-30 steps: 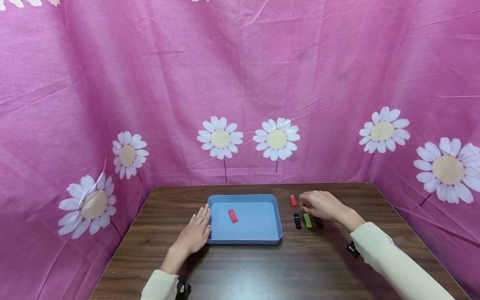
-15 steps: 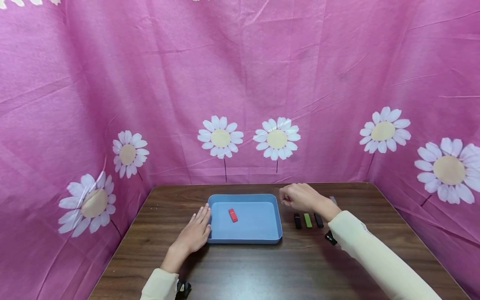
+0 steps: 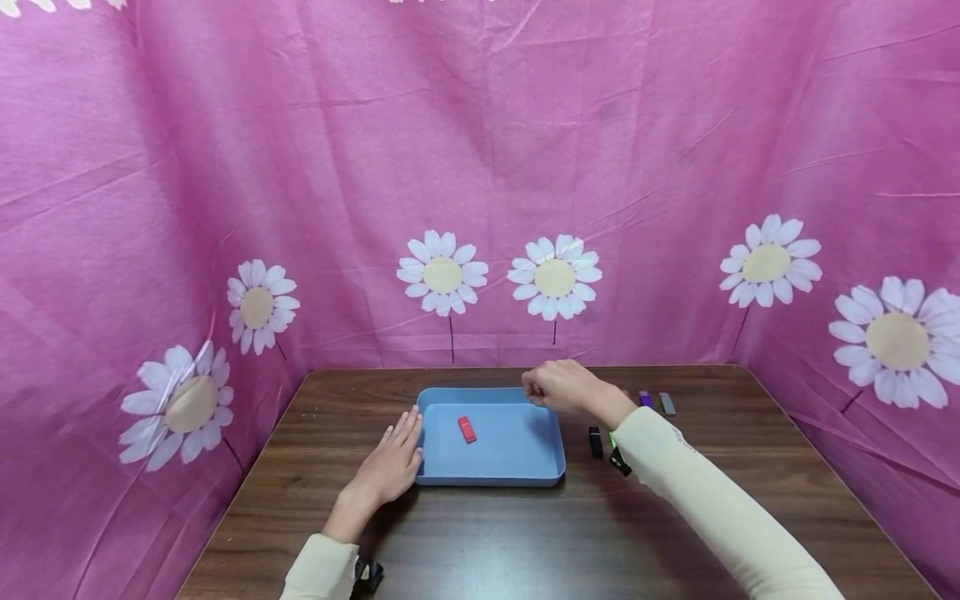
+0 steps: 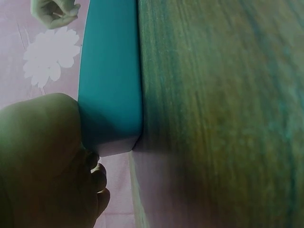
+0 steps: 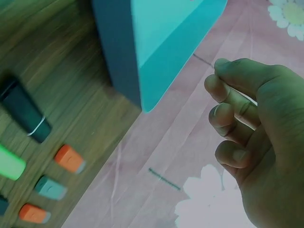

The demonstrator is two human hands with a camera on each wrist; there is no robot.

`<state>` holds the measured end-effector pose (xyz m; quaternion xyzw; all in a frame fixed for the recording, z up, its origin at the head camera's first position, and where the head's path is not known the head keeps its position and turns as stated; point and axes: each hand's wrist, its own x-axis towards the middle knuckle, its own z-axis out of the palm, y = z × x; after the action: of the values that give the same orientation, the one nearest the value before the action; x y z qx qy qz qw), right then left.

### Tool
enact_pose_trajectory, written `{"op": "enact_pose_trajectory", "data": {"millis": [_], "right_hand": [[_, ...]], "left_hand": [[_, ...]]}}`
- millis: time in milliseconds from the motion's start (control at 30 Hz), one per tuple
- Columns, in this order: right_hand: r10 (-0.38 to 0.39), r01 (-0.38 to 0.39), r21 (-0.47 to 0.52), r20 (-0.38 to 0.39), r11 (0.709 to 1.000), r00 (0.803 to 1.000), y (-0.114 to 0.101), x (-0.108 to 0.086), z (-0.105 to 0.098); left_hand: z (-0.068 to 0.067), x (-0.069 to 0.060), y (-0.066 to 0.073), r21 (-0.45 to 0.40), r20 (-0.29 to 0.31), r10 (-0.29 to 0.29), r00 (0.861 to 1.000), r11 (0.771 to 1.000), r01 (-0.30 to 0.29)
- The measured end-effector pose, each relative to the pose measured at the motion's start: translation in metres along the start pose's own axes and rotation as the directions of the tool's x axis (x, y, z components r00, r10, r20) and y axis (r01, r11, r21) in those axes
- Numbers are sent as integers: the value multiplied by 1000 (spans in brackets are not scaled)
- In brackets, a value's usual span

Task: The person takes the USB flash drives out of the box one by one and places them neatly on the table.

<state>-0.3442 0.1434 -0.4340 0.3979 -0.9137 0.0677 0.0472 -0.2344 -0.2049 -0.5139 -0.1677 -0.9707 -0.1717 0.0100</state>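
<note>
My left hand [image 3: 388, 462] rests flat against the left side of a blue tray [image 3: 491, 482], its fingers straight along the wall. Inside the tray lies a red USB stick [image 3: 467, 429]. My right hand [image 3: 562, 387] hovers above the tray's back right corner. In the right wrist view, the right hand [image 5: 256, 109] has curled fingers, thumb and fingertips close together; whether something small is between them cannot be made out. Right of the tray lie a black stick [image 3: 596, 442], a purple one [image 3: 646, 399] and a grey one [image 3: 667, 404]. My right sleeve [image 3: 675, 467] partly covers a green one.
More small sticks show in the right wrist view, including an orange one [image 5: 70, 158] and a teal one [image 5: 50, 187]. All stand on a brown wooden table [image 3: 480, 542]. A pink flowered cloth [image 3: 495, 167] closes off the back and sides.
My right hand has moved left from above the small sticks to the tray's back right corner, uncovering the purple and grey ones. The left hand and tray have stayed put.
</note>
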Motion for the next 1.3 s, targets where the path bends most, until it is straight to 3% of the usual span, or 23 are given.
{"op": "enact_pose_trajectory", "data": {"millis": [400,800,1067,1300], "right_hand": [[-50,50,1,49,999,998,-19,31,11],[-34,32,30,97,999,995,-33,53,16],[-62,60,16,115,998,991,-44,65,23],[-17,12,25,194,1000,981,-59,75,29]], "left_hand": [[-1,0,0,-9,6,-11,1000,1000,11],[1,1,-2,-4,7,-7,1000,1000,7],[1,0,-3,-4,1,-2,1000,1000,2],[-2,0,1,-4,17,-17,1000,1000,17]]}}
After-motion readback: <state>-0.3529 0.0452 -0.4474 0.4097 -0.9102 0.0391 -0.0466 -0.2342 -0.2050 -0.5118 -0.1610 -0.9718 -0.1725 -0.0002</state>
